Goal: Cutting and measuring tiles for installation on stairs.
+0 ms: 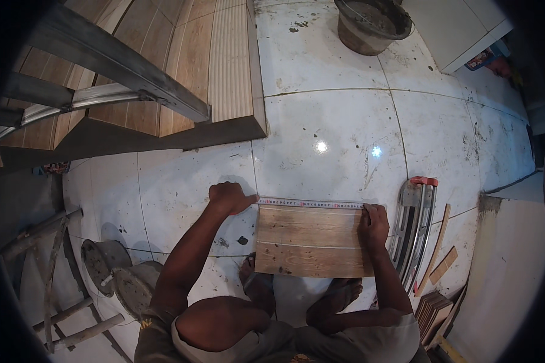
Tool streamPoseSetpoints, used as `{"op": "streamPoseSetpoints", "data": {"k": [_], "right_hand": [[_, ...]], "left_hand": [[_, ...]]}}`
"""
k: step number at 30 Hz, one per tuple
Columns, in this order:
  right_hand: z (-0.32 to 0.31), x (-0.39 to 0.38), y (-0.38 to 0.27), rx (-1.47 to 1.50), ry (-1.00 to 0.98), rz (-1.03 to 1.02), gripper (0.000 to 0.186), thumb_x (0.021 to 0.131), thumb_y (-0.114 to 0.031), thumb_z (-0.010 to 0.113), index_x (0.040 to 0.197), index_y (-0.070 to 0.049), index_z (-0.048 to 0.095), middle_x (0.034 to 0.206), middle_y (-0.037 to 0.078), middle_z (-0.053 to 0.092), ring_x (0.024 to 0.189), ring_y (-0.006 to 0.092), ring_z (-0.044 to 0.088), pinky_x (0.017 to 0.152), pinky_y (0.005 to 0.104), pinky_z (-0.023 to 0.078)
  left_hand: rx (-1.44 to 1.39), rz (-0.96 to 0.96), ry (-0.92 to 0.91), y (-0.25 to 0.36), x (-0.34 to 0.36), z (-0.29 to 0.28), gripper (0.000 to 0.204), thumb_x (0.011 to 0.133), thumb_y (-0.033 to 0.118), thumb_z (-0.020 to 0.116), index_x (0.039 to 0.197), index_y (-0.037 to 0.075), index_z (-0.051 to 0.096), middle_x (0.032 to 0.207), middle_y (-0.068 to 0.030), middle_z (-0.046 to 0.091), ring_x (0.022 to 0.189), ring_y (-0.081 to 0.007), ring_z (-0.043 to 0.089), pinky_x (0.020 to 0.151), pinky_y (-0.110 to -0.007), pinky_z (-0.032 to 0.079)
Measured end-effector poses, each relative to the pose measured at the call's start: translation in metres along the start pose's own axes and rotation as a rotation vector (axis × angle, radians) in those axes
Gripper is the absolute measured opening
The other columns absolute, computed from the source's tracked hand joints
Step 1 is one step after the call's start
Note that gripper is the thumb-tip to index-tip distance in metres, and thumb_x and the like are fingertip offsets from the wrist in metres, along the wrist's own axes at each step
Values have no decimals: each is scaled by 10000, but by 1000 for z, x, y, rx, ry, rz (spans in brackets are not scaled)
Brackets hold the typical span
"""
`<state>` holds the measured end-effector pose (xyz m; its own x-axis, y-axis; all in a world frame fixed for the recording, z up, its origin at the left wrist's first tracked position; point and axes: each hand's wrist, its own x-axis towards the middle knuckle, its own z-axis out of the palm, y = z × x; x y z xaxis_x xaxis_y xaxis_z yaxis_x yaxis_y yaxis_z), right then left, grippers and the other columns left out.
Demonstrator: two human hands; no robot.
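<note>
Measuring tape (pixel 312 203) stretched along far edge of wood-look tile (pixel 312 242); left hand (pixel 227 197), fingers closed on tape's left end; right hand (pixel 375 225), fingers gripping right end; tile cutter (pixel 432 209) on floor (pixel 327 118), right of tile.

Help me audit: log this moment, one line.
white measuring tape: along far edge of brown rectangular woodgrain tile; left hand: at left end; right hand: at right end

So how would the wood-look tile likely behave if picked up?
The wood-look tile is probably rigid: its surface looks flat. Being broad and square-cornered, it seems unlikely to roll. Those corners might chip if knocked on the tiled floor.
</note>
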<state>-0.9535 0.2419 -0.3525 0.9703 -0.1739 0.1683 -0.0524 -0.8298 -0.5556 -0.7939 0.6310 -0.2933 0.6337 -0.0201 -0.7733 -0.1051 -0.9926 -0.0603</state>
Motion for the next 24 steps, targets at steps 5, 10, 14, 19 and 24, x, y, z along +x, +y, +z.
{"op": "streamPoseSetpoints", "data": {"k": [5,10,14,19,24], "right_hand": [[5,-8,3,-61,83,-92,289,822,18,688,1106,-35,687,1033,156,659,925,344,655,788,416,558],[3,-8,6,-82,90,-103,306,811,30,693,1109,-36,690,1029,151,664,923,333,659,791,411,560],[2,-5,1,-122,106,-174,345,764,32,699,1102,-36,693,1025,140,664,913,323,653,776,416,555],[-2,-5,2,-127,98,-175,354,750,19,712,1099,-39,695,1017,125,669,898,320,654,773,416,555],[-2,-6,4,-128,93,-188,356,744,15,713,1095,-42,699,1007,118,669,888,315,654,773,414,555]], "left_hand": [[11,4,-59,-2,9,-7,839,811,785,565,1050,4,759,1022,-188,749,1007,-325,722,863,-433,533],[31,10,-124,-1,14,-10,860,789,806,572,1055,9,761,1043,-176,749,1014,-315,720,860,-432,537],[42,1,-105,-3,14,-9,889,769,826,576,1064,8,759,1062,-175,747,1027,-317,718,874,-430,538],[24,-28,-131,-2,17,-9,929,749,852,575,1083,4,753,1086,-180,743,1041,-316,716,886,-429,541],[29,-24,-130,-2,18,-8,933,750,853,574,1088,3,751,1085,-179,744,1038,-317,716,884,-428,542]]}}
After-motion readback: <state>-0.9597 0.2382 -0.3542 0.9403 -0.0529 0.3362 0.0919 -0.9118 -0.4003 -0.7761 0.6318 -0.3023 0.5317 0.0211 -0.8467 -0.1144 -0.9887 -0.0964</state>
